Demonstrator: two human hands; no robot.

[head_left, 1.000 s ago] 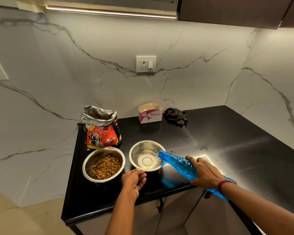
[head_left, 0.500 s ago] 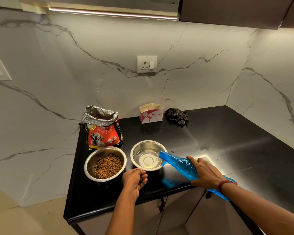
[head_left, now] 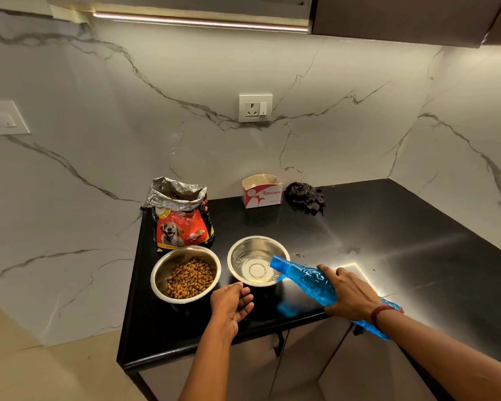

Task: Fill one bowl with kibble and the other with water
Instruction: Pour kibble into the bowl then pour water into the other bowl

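- Marble-veined wall backs a glossy black desk set in a kitchen corner, with a socket above it.
- Near the front edge stand two steel bowls. The kibble bowl on the left already holds a good heap of kibble, and the water bowl sits just beside it on the right with only a shallow pool.
- The right hand has its fingers wrapped over the middle of the blue bottle. The bottle is tipped low, with its mouth over the water bowl's right rim.
- The left hand lies at that bowl's near rim with fingers loosely curled and holding nothing. Whether it touches the steel, I cannot tell.
- The bottle looks like thin, ribbed plastic, probably light and easy to squeeze. A grip around the mid-body, as here, seems best, kept gentle so it does not spurt.
- The bowl is likely light and slick on the polished desk. Steadying it at the rim would stop it sliding, and once full it may slosh.
- A few droplets lie on the desk just right of the bowl.
- Behind stand an open kibble bag, a small card box and a dark cloth.
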